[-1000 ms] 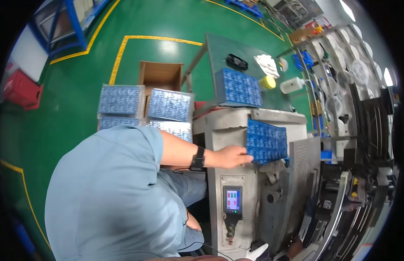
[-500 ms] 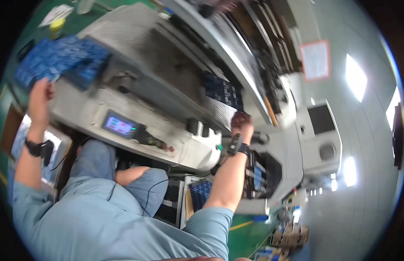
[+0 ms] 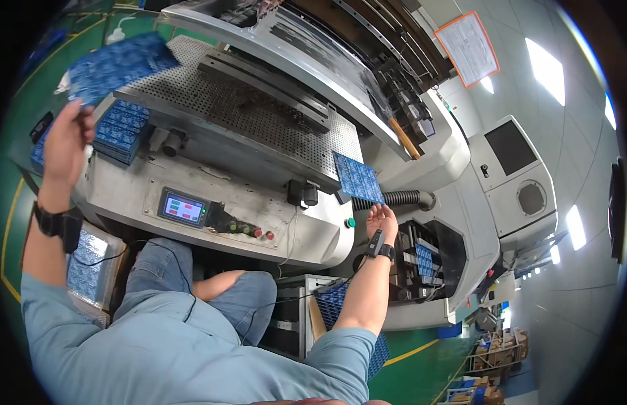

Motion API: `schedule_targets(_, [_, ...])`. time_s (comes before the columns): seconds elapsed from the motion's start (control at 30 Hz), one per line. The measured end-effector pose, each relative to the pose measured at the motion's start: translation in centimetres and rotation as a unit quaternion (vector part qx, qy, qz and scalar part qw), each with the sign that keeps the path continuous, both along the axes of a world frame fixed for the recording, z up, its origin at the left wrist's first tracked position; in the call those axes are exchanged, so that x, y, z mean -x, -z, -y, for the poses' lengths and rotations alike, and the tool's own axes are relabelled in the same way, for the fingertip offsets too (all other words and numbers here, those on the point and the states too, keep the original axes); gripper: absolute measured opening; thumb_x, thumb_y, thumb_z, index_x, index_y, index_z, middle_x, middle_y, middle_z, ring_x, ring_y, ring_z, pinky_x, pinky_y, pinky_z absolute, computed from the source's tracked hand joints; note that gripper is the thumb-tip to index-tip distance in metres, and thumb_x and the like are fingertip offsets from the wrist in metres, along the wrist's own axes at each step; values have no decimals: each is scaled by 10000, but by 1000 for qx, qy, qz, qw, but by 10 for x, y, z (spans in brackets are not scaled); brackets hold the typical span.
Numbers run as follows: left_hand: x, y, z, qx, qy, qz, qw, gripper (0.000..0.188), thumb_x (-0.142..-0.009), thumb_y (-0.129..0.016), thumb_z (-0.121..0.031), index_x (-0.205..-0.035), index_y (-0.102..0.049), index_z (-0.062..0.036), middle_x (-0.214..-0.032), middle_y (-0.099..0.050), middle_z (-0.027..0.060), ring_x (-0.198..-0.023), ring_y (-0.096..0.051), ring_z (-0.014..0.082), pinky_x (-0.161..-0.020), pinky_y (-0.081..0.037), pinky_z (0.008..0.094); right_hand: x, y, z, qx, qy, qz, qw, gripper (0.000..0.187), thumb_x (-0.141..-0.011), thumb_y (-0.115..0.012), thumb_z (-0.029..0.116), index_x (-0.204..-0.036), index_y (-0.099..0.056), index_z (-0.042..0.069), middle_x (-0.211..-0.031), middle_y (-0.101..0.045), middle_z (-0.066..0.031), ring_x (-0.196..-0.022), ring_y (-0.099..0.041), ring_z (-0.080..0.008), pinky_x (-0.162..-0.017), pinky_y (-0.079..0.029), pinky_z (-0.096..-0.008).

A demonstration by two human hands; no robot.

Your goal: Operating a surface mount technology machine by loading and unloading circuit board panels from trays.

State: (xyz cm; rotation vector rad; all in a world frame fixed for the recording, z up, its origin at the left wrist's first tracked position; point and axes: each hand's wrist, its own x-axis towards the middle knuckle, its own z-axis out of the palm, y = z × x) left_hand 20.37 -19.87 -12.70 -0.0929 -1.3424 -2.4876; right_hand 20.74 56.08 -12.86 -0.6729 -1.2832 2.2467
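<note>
My left hand point(image 3: 69, 143) is raised at the left with its fingers closed on the near corner of a blue circuit board panel point(image 3: 123, 65), which tilts in the air and is slightly blurred. Just below that panel, a stack of blue panels point(image 3: 121, 129) rests at the left end of the machine. Over on the right, my right hand point(image 3: 382, 221) pinches the lower edge of another blue panel point(image 3: 358, 177). That panel hangs at the right end of the perforated metal bed point(image 3: 259, 120); whether it touches the bed I cannot tell.
A metal-framed screen point(image 3: 340, 64) slants above the bed, with a wooden-handled tool point(image 3: 404, 138) at its corner. The machine front carries a small display point(image 3: 182, 207) and several buttons point(image 3: 249, 231). A ribbed hose point(image 3: 401, 198) and a rack with panels point(image 3: 423, 260) stand at the right.
My left hand has lifted a panel up from the stack area. My right hand has drawn its panel off the bed, outward to the right. The head view has shifted.
</note>
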Motion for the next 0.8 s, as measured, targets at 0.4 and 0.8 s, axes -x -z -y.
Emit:
schedule_targets(0.4, [87,-62,-175,131,194,70,970,304,-990,-597,-328,-843,-647,-66,-705,-608,6,-609,-541,101,-552,-426,249,7,-52,81,-559,66,-36,826,318,-948,-601,139,-1237,-622,7,-1030,-707,-132,-859,-674,-280,-781,-536,-368])
schedule_targets(0.8, [203,-42,-221,402,70,-17,913,384,-943,-614,-408,-907,-688,-33,-777,-675,114,-721,-646,273,-675,-515,395,114,-42,257,-817,-20,-45,575,411,-862,-678,213,-1234,-641,42,-1145,-680,-227,-1100,-621,-434,-974,-487,-508])
